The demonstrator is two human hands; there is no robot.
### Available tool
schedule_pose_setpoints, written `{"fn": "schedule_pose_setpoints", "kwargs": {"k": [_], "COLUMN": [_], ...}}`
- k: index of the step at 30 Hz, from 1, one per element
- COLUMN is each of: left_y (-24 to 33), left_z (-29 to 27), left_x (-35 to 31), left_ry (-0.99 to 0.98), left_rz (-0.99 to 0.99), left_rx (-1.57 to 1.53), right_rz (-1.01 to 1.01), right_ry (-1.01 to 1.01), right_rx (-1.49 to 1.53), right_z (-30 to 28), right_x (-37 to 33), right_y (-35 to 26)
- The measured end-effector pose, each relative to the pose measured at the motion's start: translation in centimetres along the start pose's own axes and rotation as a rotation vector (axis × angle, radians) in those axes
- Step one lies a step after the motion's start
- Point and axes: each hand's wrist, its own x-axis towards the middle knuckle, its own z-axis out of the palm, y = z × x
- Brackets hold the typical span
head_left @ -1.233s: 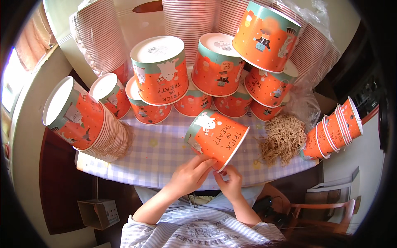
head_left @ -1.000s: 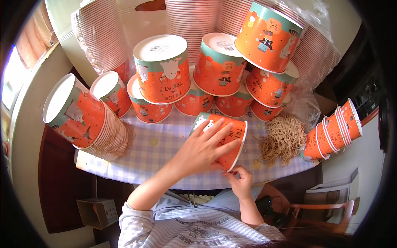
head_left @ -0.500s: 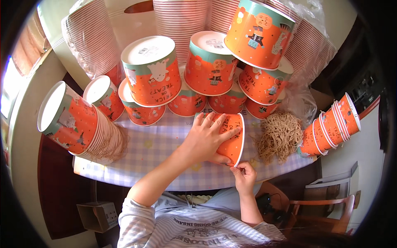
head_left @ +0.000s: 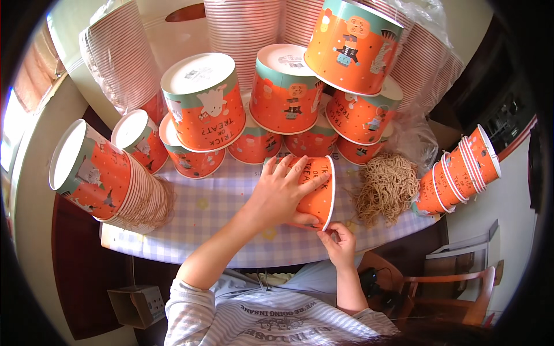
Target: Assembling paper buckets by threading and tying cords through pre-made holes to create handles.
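An orange paper bucket (head_left: 319, 199) lies on its side at the middle of the table, its white rim turned to the right. My left hand (head_left: 276, 199) spreads over its side and grips it, thumb toward me. At the near end of the rim my right hand (head_left: 339, 245) is closed in a pinch. Whatever sits between those fingertips is too small to make out. Right of the bucket lies a tangled heap of beige cords (head_left: 388, 190). Past the bucket, several like buckets stand upside down, piled on one another, among them one with a white ghost-like figure (head_left: 203, 109).
Nested buckets with cords hanging from them (head_left: 141, 193) lean at the left. Another nested stack (head_left: 459, 176) tilts at the right. Tall plastic-wrapped stacks (head_left: 112, 55) rise at the back. A checked tablecloth (head_left: 202, 236) covers the table; a wooden chair (head_left: 450, 279) stands at the lower right.
The view has shifted slightly, so the stacks sit a little farther left. Both hands keep nearly the same hold at the bucket, with the right fingers still pinched at its rim.
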Motion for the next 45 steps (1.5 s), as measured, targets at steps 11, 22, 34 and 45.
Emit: {"fn": "schedule_pose_setpoints", "kwargs": {"k": [11,22,34,45], "left_y": [-0.4,0.8,-0.3,-4.7], "left_z": [-0.6,-1.5,-1.3,2.0], "left_x": [-1.0,-2.8,-4.4,-9.2], "left_ry": [0.018,0.119,0.133,0.389], "left_rz": [-0.246,-0.471,-0.548,-0.485], "left_rx": [-0.095,-0.088,-0.208,-0.806], "right_rz": [-0.23,-0.734,-0.522,-0.568], "right_ry": [0.041,0.248,0.077,-0.248], "right_rx": [-0.134,-0.722,-0.379,-0.411], "right_z": [0.1,2.0,1.7,1.1], "right_x": [3.2,5.1,6.1,6.5], "right_y": [-5.3,-6.4,-6.1,-4.5]}}
